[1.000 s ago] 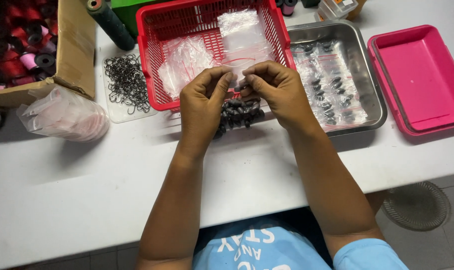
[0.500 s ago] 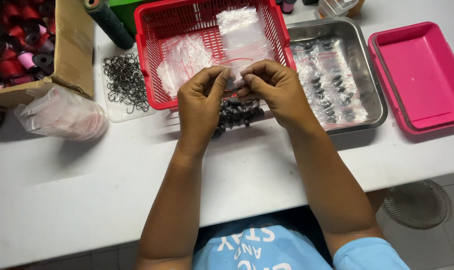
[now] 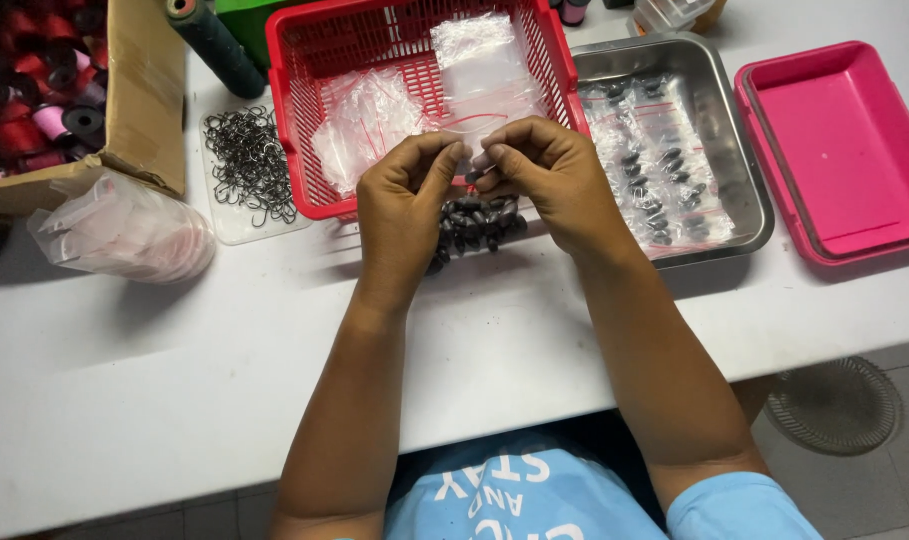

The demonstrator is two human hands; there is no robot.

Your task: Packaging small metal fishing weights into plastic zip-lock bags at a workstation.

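At the centre of the frame, the left hand and the right hand meet fingertip to fingertip over the white tabletop, both pinched on a small clear zip bag with a red seal line, held between them just in front of the near rim of the red basket. What sits inside the bag is too hidden by the fingers to tell. Directly below the hands, a heap of small dark oval weights lies on the tabletop, partly covered by the left hand's thumb side. The red basket, in the upper middle of the frame, holds more empty clear bags with red strips. To its right stands a steel tray with filled bags of the same dark pieces laid in rows. At the far right lies a pink plastic tray. Left of the basket, a shallow clear lid carries a pile of dark metal hooks. In the upper left, a cardboard box contains red, pink and black thread spools, and below it rests a crumpled clear bag of flat pinkish discs. A dark green thread cone leans between the box and the basket.
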